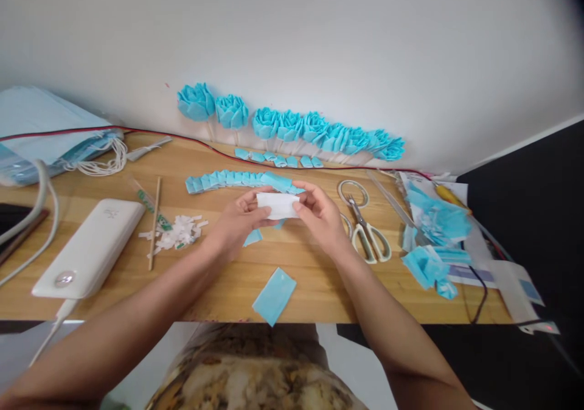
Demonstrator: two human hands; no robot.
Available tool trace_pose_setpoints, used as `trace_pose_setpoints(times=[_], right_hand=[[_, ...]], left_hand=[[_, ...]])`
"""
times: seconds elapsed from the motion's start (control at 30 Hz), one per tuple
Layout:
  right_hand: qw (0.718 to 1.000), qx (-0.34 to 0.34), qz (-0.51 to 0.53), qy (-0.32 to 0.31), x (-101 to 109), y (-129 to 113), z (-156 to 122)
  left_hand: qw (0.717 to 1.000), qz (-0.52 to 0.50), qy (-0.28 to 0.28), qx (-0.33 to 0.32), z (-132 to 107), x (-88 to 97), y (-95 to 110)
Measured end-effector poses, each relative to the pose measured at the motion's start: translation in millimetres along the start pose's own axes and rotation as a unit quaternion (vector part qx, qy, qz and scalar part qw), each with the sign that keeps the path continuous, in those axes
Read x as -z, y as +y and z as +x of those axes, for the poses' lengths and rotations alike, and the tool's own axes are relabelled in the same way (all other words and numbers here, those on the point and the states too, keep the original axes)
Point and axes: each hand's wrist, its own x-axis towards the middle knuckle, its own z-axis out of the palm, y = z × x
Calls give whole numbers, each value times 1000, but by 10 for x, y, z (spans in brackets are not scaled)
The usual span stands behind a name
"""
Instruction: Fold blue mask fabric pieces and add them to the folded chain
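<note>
White pc (277, 205) held up over mid desk (314, 282): L hand (239, 216) pinching one end, R hand (320, 214) other; prob. mid-work. Just behind, row of folded blue pcs (223, 180), seemingly done. Flat blue pc (274, 296) nr front edge, apparently not yet folded. Farther back, blue flowers (291, 125) vs. wall (292, 45), look finished. Scissors (362, 222) lie R, untouched.

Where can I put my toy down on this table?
Bare table shows between the near blue sheet and right forearm, and between that forearm and the blue scraps. It's crowded at the right end with scraps, and behind the held white piece, with a folded blue row and flowers.
</note>
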Motion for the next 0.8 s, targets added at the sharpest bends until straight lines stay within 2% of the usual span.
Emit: trace_pose_setpoints(times=[0.17, 0.37, 0.47, 0.63, 0.8], right_hand=[[999, 41, 26, -25, 82, -108, -18], [989, 104, -102, -24, 43, -90, -26], [989, 89, -121, -9, 2, -51, -13], [993, 62, -95, 18, -9, -9, 6], [994, 54, -91, 36, -6, 3, 20]], left_hand=[[999, -28, 9, -33, 21, 42, 32], [999, -43, 0, -29, 15, 36, 33], [999, -39, -15, -17, 1, 19, 2], [999, -40, -32, -9, -11, -7, -11], [999, 5, -23, -42, -15, -32, 3]])
